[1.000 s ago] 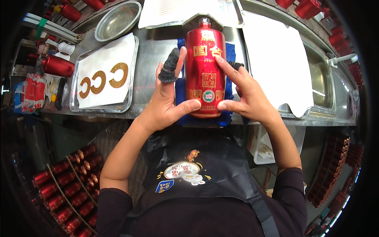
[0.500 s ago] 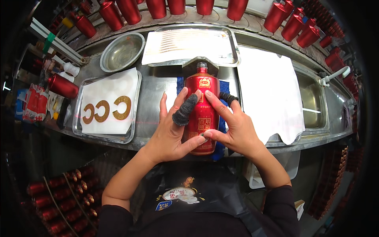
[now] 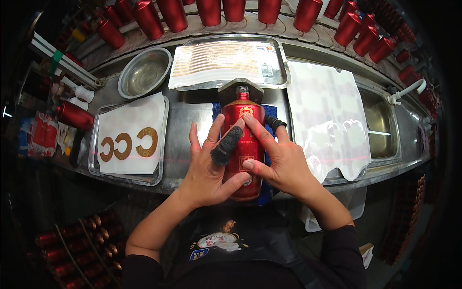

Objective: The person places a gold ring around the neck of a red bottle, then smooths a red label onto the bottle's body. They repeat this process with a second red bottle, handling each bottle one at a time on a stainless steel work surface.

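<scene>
"At the near edge of the table (image 3: 185, 113), how does the red bottle (image 3: 248, 144) lie?"

"Between the left hand (image 3: 207, 173) and the right hand (image 3: 288, 164), long axis running near to far, base near, neck far. A blue cloth (image 3: 265, 191) is under it."

"Which hand is nearer?"

"Neither, I'd say. Each is at its own side of the bottle, and the index fingertips come close together on the far half."

"Gripping?"

"Loosely open, both of them: fingers spread, tips on the bottle, neither wrapped around it. I can't tell if anything thin is under those tips."

"And past the hands?"

"Left, a metal tray (image 3: 132, 179) with white paper and three gold C-shaped pieces (image 3: 153, 140). Right, a pale sheet (image 3: 332, 106), then a sink (image 3: 381, 118). Just behind the neck, a dark angled support (image 3: 256, 93)."

"Farther?"

"A metal bowl (image 3: 144, 77) at far left, and a second tray (image 3: 287, 65) with gold strips (image 3: 216, 60). Farthest, a row of bottles (image 3: 235, 9) on a curved track (image 3: 221, 31)."
</scene>
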The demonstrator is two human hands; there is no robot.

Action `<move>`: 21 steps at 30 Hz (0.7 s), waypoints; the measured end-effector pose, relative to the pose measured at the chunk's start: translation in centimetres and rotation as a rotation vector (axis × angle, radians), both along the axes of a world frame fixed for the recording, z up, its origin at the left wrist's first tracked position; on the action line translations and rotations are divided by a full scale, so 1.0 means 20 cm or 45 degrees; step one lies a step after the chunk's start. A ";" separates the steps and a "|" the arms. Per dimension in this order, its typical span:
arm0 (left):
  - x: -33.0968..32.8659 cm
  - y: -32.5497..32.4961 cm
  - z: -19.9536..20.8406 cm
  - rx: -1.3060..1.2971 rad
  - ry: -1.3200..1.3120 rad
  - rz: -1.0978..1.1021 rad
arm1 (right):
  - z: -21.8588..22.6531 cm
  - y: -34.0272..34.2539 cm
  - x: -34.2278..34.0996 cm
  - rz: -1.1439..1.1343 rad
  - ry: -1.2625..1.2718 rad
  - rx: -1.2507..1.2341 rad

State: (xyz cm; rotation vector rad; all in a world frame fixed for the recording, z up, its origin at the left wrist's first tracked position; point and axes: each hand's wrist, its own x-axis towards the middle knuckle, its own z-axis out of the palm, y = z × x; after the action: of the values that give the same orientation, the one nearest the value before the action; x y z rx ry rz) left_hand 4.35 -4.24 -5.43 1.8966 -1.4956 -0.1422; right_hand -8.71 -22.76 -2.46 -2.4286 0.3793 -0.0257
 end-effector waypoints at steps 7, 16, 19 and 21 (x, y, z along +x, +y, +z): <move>-0.03 0.02 0.00 -0.016 -0.001 -0.004 | -0.02 0.00 -0.03 0.033 -0.087 0.005; -0.02 0.00 0.01 -0.022 -0.007 0.011 | -0.03 -0.01 -0.03 0.011 -0.117 0.041; -0.02 0.02 0.00 -0.055 0.049 0.008 | -0.06 -0.01 -0.05 -0.036 -0.081 0.186; -0.03 0.06 -0.02 -0.068 0.105 0.007 | -0.09 -0.01 -0.08 0.071 -0.367 0.087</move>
State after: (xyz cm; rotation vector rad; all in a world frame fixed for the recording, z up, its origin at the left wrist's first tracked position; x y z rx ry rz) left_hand 3.80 -3.11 -5.82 1.8309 -1.4250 -0.1743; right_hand -10.29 -22.93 -4.35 -2.3233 0.1783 -0.3292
